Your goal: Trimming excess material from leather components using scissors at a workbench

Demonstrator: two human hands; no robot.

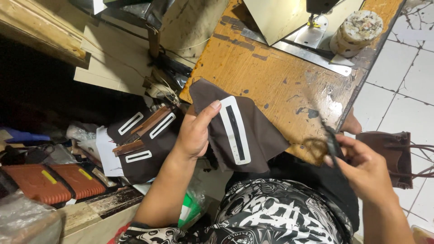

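My left hand (195, 131) grips a dark brown fabric piece (253, 135) by its left edge, thumb on top. The piece carries a white rectangular strip with a dark slot down its middle (235, 130) and hangs over the near edge of the wooden sewing table (262, 68). My right hand (364, 169) holds a small dark tool, blurred, that looks like thread snips (333, 144), just off the table's right corner. A tangle of brown thread (315, 147) lies beside it on the table edge.
A stack of similar brown pieces with white slotted strips (144, 142) sits to the left. Two orange ribbed cases (54, 183) lie lower left. The sewing machine's plate and foot (312, 34) and a taped roll (357, 29) stand at the far side. A brown bag (391, 153) rests on the tiled floor.
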